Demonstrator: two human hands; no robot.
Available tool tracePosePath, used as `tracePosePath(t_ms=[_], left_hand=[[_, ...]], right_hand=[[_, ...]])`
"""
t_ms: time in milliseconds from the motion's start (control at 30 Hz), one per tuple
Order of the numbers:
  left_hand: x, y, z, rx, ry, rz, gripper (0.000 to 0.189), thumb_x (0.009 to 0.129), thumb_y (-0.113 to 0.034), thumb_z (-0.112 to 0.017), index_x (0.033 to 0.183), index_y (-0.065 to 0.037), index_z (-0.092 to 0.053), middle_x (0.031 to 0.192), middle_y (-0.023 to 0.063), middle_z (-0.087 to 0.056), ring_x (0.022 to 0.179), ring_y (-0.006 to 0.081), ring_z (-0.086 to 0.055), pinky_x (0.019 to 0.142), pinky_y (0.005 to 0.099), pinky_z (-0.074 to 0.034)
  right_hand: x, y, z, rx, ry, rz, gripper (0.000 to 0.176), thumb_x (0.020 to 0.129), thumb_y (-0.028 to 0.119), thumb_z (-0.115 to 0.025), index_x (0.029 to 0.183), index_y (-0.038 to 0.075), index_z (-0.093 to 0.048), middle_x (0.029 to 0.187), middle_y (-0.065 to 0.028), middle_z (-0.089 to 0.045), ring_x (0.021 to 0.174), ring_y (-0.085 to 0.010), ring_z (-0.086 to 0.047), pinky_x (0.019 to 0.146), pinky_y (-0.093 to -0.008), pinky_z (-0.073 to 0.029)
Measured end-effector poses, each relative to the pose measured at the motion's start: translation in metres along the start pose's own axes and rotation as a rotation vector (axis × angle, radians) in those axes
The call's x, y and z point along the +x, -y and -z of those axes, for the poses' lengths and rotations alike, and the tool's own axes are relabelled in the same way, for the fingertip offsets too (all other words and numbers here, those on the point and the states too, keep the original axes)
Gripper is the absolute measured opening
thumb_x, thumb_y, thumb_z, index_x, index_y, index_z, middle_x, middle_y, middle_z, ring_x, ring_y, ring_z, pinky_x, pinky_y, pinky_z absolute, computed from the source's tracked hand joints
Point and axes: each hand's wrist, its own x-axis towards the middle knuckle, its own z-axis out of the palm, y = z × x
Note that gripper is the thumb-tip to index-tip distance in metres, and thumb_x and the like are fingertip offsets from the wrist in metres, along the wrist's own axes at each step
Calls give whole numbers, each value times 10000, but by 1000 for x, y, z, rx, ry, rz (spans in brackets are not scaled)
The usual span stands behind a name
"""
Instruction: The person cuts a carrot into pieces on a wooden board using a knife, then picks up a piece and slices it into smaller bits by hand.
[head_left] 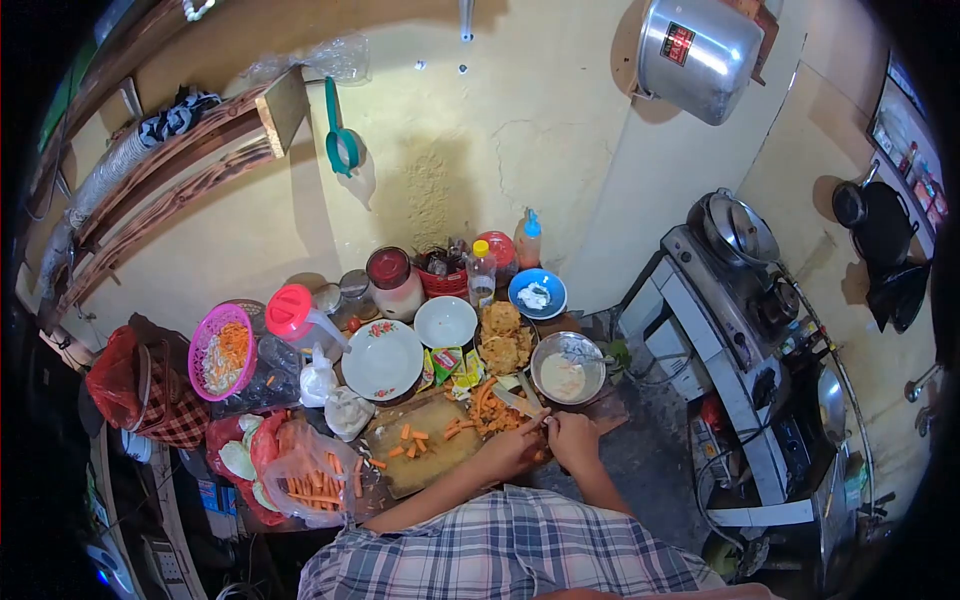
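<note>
Both hands meet at the right end of the wooden cutting board, fingertips nearly touching. My left hand [512,448] is closed, its fingers pinched around something too small to make out. My right hand [573,442] is closed beside it, apparently on the handle of a knife [516,401], whose blade points up and left; the grip is partly hidden. Under the blade lie carrot sticks [484,402] and an orange chopped heap [500,418]. More cut carrot pieces [410,440] rest on the cutting board [400,470]. A metal bowl [568,368] with pale contents stands just beyond the hands.
At left are a bag of carrots [318,485], cabbage in a red bag [238,460] and a pink basket [222,352] of shredded vegetables. Behind stand a floral plate [382,360], fried fritters [505,340], a blue bowl [537,294] and bottles. A gas stove [700,280] is at right.
</note>
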Motion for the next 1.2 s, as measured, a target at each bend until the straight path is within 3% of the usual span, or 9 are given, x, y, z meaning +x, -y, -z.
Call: tracePosePath(t_ms=[67,400,500,600,667,733,800,900,1200], left_hand=[[5,1,2,18,122,104,193,745,-144,-651,899,-38,-604,1478,137,-241,829,337,-639,705,419,-514],[-3,56,-14,311,104,369,192,767,-156,-601,826,25,-574,1481,135,-229,769,340,-633,658,451,-503],[-7,79,-23,202,-91,478,215,743,-132,-632,865,38,-584,1359,174,-414,777,331,-634,672,429,-508],[-7,86,-22,-72,-295,408,258,770,-93,-646,995,25,-599,1131,138,-584,768,260,-644,684,362,-520],[1,67,-8,-994,-440,756,341,812,-72,-644,1138,-5,-571,960,63,-615,797,185,-634,712,288,-519],[3,58,3,-1170,-435,768,358,864,-82,-604,1209,-23,-530,972,35,-609,847,145,-621,726,261,-523],[8,32,22,-1481,-534,652,346,863,-91,-612,1191,-23,-527,950,50,-615,873,144,-618,731,246,-528],[6,24,38,-1574,-436,620,296,870,-105,-609,1151,-44,-540,964,38,-620,871,131,-620,738,228,-526],[-1,-40,68,-1620,-529,525,242,864,-140,-628,1088,-87,-552,958,8,-621,847,102,-616,692,211,-511]], right_hand=[[1,-9,0,0,3,-2,230,832,230,-546,836,42,-679,755,-176,-642,768,-354,-614,719,-463,-468],[10,-46,10,-36,38,-6,228,823,222,-566,814,31,-690,727,-186,-644,695,-347,-624,662,-445,-482],[12,-48,11,147,4,-57,256,844,233,-563,811,5,-676,696,-182,-634,658,-342,-619,610,-424,-476],[15,-43,19,309,-35,-53,297,858,249,-567,782,-26,-650,653,-169,-618,607,-321,-608,549,-397,-448],[17,-41,19,400,-52,-53,311,857,253,-574,756,-34,-637,634,-168,-604,580,-311,-593,530,-388,-431],[20,-38,21,490,-71,-51,329,856,258,-581,731,-43,-625,615,-167,-589,552,-301,-578,511,-380,-414],[24,-33,26,508,-171,158,326,848,244,-590,678,-34,-615,569,-161,-551,519,-296,-551,481,-367,-388],[28,-20,37,562,-262,346,296,817,217,-610,630,-12,-605,534,-155,-513,501,-303,-532,478,-375,-381],[41,-5,52,486,-414,556,277,732,170,-607,510,26,-527,472,-126,-459,449,-299,-479,472,-388,-370]])
